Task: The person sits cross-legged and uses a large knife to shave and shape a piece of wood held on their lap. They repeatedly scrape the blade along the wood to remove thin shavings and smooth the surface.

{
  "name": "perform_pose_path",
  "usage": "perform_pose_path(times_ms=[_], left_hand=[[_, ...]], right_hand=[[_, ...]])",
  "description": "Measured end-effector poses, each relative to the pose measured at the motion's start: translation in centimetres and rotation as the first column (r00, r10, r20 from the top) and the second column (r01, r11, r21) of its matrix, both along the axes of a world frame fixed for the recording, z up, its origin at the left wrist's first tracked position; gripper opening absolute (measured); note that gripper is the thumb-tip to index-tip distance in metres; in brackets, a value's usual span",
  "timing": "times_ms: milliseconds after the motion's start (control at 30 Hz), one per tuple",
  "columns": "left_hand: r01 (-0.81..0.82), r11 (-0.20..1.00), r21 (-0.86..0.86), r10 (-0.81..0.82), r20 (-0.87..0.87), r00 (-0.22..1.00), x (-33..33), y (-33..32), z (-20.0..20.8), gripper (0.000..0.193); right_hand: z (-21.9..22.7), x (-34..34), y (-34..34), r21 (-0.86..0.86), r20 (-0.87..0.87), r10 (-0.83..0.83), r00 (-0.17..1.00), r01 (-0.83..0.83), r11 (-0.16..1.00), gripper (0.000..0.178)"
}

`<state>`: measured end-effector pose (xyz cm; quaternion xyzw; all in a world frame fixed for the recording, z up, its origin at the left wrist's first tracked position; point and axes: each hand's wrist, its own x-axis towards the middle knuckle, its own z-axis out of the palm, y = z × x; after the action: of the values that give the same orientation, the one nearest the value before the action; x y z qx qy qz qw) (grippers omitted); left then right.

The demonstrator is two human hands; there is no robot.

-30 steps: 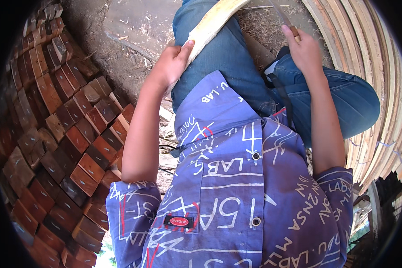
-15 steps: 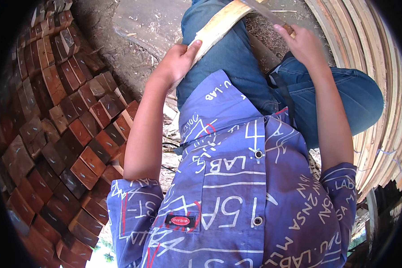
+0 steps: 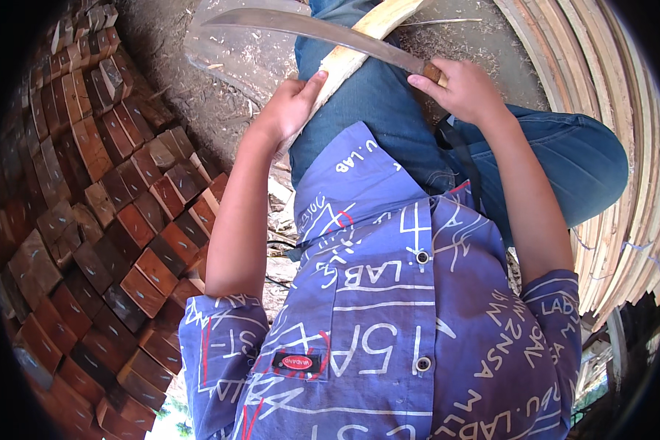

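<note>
A person in a blue printed shirt (image 3: 389,330) and jeans sits over the work, both forearms reaching forward from the lower edge. The left hand (image 3: 290,110) is clamped around the near end of a pale wooden stick (image 3: 359,45), thumb lying along it, holding it down against the thigh. The right hand (image 3: 466,92) is closed in a fist on the wooden handle of a long curved blade (image 3: 308,28), whose edge lies across the stick — slanting up and to the left past it. The stick's visible face is bare and light-coloured, so much of the shaving looks done, though its far end runs out of frame and cannot be judged. Pale chips litter the earth floor (image 3: 220,81) beyond. To the left, reddish wood blocks (image 3: 88,220) stand stacked — to the right, bent wooden strips (image 3: 623,147) curve away.
</note>
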<state>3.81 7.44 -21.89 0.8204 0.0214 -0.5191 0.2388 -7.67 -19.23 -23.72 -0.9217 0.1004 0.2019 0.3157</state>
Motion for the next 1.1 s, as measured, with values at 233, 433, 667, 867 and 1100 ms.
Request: perform_pose_path(times_ms=[233, 433, 667, 867, 1100], left_hand=[[-0.079, 0.996, -0.037, 0.08, 0.04, 0.996, -0.4, -0.1, -0.2, 0.072], [-0.086, 0.996, -0.037, 0.086, 0.001, 0.996, -0.4, -0.2, -0.1, 0.073], [-0.039, 0.999, -0.03, 0.04, 0.015, 0.999, -0.3, -0.1, 0.0, 0.073], [-0.046, 0.997, -0.065, 0.05, 0.06, 0.997, -0.6, 0.0, 0.0, 0.072], [-0.004, 0.997, -0.082, 0.012, 0.098, 0.995, -0.4, 0.2, -1.0, 0.074]], right_hand=[[-1.5, -0.1, 0.5, -0.08, 0.096, 0.039, 0.995, -0.031, 0.996, 0.06], [-2.7, -0.5, -0.6, -0.161, 0.156, 0.052, 0.986, -0.027, 0.987, 0.061], [-2.4, -0.8, -1.0, -0.19, 0.139, 0.039, 0.989, -0.012, 0.982, 0.065], [-2.4, -0.7, -3.1, -0.175, 0.105, -0.105, 0.989, 0.122, 0.977, 0.065], [-0.9, -0.2, 0.1, -0.116, 0.067, -0.061, 0.996, 0.069, 0.991, 0.068]])
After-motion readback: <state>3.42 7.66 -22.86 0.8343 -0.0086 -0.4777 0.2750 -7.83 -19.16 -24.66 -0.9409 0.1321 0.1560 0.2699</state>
